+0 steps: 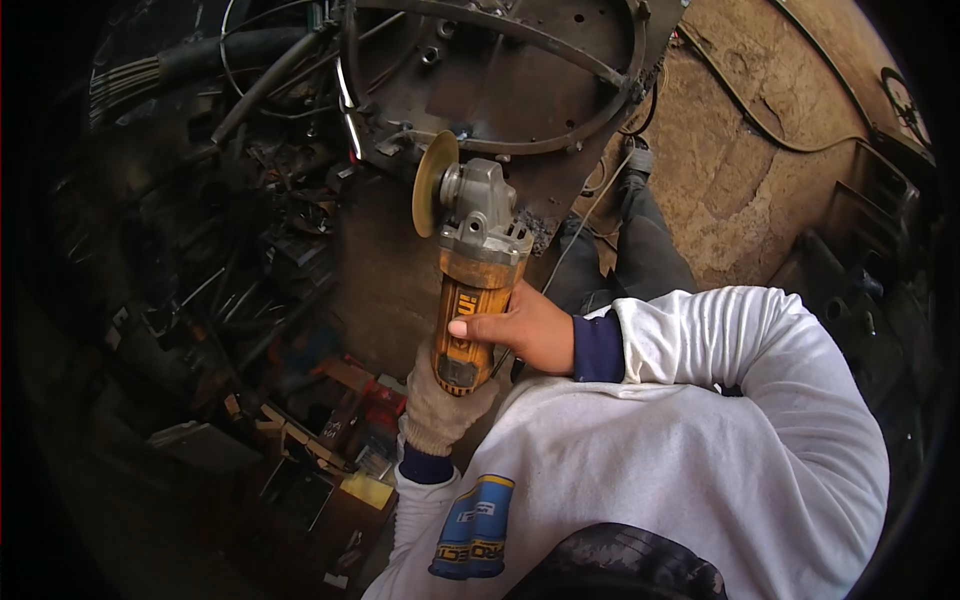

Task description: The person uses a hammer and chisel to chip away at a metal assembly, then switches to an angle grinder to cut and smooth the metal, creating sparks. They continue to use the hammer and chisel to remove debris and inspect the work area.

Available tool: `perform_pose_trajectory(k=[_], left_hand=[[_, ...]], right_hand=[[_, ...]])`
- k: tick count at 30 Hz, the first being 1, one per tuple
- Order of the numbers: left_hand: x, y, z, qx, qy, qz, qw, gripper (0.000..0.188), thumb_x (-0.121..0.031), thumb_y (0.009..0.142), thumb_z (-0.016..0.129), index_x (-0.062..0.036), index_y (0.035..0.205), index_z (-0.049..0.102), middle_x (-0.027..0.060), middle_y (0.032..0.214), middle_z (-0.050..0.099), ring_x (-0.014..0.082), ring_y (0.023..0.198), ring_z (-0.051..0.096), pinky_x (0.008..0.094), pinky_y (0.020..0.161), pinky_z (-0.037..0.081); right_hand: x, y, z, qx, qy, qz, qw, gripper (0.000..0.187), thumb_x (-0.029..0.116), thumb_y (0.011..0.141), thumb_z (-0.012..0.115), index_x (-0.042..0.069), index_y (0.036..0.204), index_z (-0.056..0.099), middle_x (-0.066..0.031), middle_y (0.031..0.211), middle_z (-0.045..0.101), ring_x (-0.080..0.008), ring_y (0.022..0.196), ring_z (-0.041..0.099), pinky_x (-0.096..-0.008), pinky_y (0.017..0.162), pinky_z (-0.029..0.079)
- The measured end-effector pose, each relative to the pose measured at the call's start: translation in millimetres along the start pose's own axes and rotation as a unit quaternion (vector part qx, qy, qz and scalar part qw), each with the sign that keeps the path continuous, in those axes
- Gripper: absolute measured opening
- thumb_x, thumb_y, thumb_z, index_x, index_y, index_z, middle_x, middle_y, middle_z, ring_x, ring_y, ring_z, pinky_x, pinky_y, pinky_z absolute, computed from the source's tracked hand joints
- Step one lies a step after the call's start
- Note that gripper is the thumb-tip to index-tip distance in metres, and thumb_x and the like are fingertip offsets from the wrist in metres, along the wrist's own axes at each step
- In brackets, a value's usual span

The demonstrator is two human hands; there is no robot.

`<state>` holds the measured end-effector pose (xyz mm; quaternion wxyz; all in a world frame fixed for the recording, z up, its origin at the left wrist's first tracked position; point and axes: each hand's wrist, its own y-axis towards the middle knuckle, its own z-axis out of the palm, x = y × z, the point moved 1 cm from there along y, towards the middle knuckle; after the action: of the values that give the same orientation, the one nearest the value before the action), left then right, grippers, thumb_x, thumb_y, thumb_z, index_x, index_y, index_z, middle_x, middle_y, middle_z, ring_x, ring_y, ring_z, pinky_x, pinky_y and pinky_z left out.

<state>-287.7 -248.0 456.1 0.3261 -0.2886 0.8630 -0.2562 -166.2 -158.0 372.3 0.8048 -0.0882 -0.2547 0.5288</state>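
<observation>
Nearest is the dark patterned brim of a cap (pixel 630 565), above the person's white shirt (pixel 690 460), which has navy cuffs and a blue patch. The left hand (pixel 445 405), in a pale knitted glove, is wrapped round the back end of a grinder (pixel 475 285) from underneath; its fingertips are hidden. The bare right hand (pixel 525 335) grips the middle of the same tool from the right, thumb laid across the top of the body, the other fingers out of sight beneath.

The grinder is orange with a grey metal head, held up in front of the near edge of a metal table (pixel 470 90). Its thin tan disc (pixel 436 185) stands on the left of the head, close to that edge; whether the two touch cannot be told. To the right of the table's near corner are the person's dark trousers (pixel 645 250) and a shoe (pixel 637 165). Left of the hands, tools and metal scraps (pixel 300 240) lie in shadow, many too dark to make out.

On the table a large metal ring (pixel 535 148) reaches close to the right edge, with nuts (pixel 430 55) inside it. Beyond that edge, a hose (pixel 750 115) bends across the brown floor (pixel 730 200).
</observation>
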Motion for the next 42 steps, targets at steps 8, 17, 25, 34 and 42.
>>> perform_pose_trajectory(k=[8,17,25,34,42], left_hand=[[18.1,-2.2,4.6,-0.036,0.039,0.108,0.993,0.074,-0.016,0.059,0.078,0.0000,0.124,0.044,0.0187,0.106,0.060,0.0348,0.095,0.063,0.0429,0.080,0.051],[12.6,-2.3,1.6,-0.012,0.026,0.058,0.998,0.077,-0.018,0.058,0.081,0.0002,0.124,0.045,0.0194,0.106,0.060,0.0354,0.094,0.062,0.0432,0.080,0.051],[29.5,-5.5,2.7,-0.071,0.208,0.253,0.942,0.087,-0.028,0.062,0.087,0.0077,0.127,0.040,0.0216,0.109,0.055,0.0343,0.090,0.063,0.0419,0.076,0.053],[15.2,1.2,1.1,-0.033,0.049,0.109,0.992,0.081,-0.028,0.061,0.087,0.0032,0.123,0.044,0.0197,0.100,0.059,0.0346,0.087,0.063,0.0422,0.075,0.052],[14.1,-0.4,-1.0,-0.031,0.064,0.119,0.990,0.075,-0.017,0.060,0.080,0.0012,0.124,0.045,0.0183,0.104,0.061,0.0344,0.094,0.063,0.0411,0.079,0.052]], right_hand=[[-0.2,1.3,2.5,0.011,0.044,-0.006,0.999,0.057,0.019,0.084,0.071,0.003,0.131,0.044,-0.0069,0.119,0.058,-0.0167,0.111,0.054,-0.0330,0.098,0.043],[-2.1,0.9,3.2,0.008,0.052,-0.017,0.998,0.055,0.018,0.085,0.071,0.003,0.131,0.046,-0.0065,0.120,0.058,-0.0165,0.111,0.055,-0.0329,0.098,0.043],[-6.4,2.9,2.3,0.007,0.061,-0.025,0.998,0.053,0.019,0.085,0.071,0.003,0.130,0.048,-0.0066,0.119,0.059,-0.0163,0.110,0.055,-0.0328,0.098,0.043],[-2.2,2.2,4.0,0.004,0.040,-0.030,0.999,0.054,0.020,0.085,0.070,0.003,0.131,0.047,-0.0068,0.120,0.058,-0.0165,0.111,0.054,-0.0330,0.098,0.043],[0.9,2.8,4.8,0.007,0.048,-0.029,0.998,0.054,0.014,0.085,0.070,0.003,0.130,0.043,-0.0060,0.117,0.058,-0.0146,0.108,0.054,-0.0329,0.097,0.044]])
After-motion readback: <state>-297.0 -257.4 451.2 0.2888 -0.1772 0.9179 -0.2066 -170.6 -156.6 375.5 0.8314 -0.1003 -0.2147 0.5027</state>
